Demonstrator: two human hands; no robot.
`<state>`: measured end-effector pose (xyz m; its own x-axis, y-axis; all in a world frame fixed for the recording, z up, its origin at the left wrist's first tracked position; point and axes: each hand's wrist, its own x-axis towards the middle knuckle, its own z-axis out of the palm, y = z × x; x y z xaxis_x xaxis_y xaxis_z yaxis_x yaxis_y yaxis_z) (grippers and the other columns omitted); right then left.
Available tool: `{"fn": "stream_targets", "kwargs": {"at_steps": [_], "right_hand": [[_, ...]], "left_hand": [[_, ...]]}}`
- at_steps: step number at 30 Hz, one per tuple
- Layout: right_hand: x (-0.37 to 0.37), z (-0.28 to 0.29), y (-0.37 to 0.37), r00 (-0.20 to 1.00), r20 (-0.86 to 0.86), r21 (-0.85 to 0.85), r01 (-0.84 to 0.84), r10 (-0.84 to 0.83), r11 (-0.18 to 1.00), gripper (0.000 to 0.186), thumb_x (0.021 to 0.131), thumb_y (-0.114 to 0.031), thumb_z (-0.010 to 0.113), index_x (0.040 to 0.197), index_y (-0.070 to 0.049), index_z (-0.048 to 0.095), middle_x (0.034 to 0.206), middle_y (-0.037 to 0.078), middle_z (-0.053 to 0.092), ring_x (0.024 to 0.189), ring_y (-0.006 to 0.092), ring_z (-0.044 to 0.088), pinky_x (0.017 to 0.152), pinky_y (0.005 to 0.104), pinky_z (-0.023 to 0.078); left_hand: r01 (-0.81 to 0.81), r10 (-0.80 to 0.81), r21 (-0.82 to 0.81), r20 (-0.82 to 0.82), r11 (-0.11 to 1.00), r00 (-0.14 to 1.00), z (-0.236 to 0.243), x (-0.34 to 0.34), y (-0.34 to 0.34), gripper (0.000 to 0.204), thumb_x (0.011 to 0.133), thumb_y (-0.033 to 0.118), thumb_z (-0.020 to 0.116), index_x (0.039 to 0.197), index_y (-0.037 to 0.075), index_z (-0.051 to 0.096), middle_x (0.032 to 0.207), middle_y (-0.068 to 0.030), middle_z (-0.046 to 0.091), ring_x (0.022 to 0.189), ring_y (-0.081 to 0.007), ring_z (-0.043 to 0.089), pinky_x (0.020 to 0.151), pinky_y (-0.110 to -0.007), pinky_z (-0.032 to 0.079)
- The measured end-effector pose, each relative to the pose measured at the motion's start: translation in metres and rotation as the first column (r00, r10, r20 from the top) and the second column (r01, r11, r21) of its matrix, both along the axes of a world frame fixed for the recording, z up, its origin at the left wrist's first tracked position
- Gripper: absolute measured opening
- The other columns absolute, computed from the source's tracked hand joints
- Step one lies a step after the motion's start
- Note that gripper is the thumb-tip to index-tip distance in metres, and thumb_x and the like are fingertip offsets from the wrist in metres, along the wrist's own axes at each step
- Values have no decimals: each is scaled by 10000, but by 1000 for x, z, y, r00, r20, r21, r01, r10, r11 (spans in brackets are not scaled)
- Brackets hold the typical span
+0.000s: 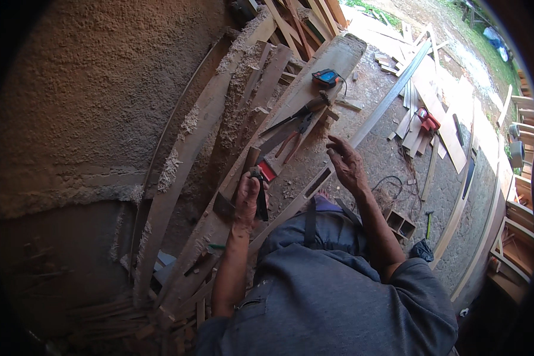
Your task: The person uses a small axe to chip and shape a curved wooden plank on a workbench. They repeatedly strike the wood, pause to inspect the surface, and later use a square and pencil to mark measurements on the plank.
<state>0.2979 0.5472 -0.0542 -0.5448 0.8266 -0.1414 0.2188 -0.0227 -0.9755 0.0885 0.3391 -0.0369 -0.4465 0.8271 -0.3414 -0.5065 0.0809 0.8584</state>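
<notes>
My left hand point(247, 199) is closed around a dark hand tool point(260, 196) with a small metal top, over a long wooden plank point(345, 50). Beside it are a red object point(267, 169), a short wooden piece and a dark block point(224, 204). My right hand point(347, 160) is raised to the right of the plank, fingers apart and holding nothing. Farther up the plank lie pliers point(289, 148), a long blade point(270, 143), a dark-handled tool point(315, 105) and a blue-and-black tape measure point(326, 77).
A rough wall point(83, 107) rises at the left, beside shaving-covered boards point(178, 172). On the floor at right are scattered strips, a red power tool point(428, 120), a long metal bar point(391, 94), a green-handled tool point(429, 224) and a cable. Wooden frames point(513, 249) stand at the far right.
</notes>
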Motion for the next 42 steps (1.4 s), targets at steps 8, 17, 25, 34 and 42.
{"fn": "stream_targets", "kwargs": {"at_steps": [8, 17, 25, 34, 42], "right_hand": [[62, -53, -6, 978, -27, -50, 207, -209, 977, 395, 1024, -191, 575, 1392, -45, 567, 1178, 179, 712, 1022, 208, 692, 900, 342, 545], [94, -54, -28, 963, 69, -143, 267, -260, 953, 408, 1024, -143, 566, 1405, -2, 530, 1179, 186, 698, 955, 218, 712, 857, 324, 559], [99, -52, -45, 943, 72, -86, 330, -324, 940, 404, 1005, -182, 587, 1370, -9, 575, 1122, 181, 717, 893, 206, 723, 824, 336, 572], [115, -74, -74, 915, 21, -117, 403, -404, 908, 411, 994, -175, 578, 1362, 10, 579, 1124, 190, 713, 891, 208, 717, 831, 348, 580], [122, -69, -84, 903, 58, -138, 429, -425, 893, 418, 984, -201, 575, 1336, 23, 596, 1131, 213, 712, 928, 215, 727, 829, 351, 581]], "left_hand": [[225, -210, -95, 151, 970, 966, -50, 19, 58, 566, 896, -33, 652, 1419, -8, 437, 1184, -122, 662, 1035, -208, 692, 909, -364, 608], [271, -455, -383, -557, 883, 695, -47, 49, 82, 363, 876, 100, 733, 1189, -28, 600, 1009, -116, 701, 907, -166, 671, 810, -303, 548], [263, -533, -463, -738, 846, 414, -61, 62, 93, 335, 880, 186, 700, 1120, -9, 570, 972, -221, 691, 900, -356, 700, 800, -444, 544], [283, -553, -481, -779, 829, 295, -69, 66, 96, 351, 870, 204, 716, 1109, -8, 570, 936, -182, 677, 836, -303, 675, 760, -423, 539], [284, -591, -522, -749, 804, 298, -70, 68, 95, 337, 869, 190, 711, 1101, -9, 569, 925, -207, 690, 849, -347, 706, 765, -448, 551]]}}
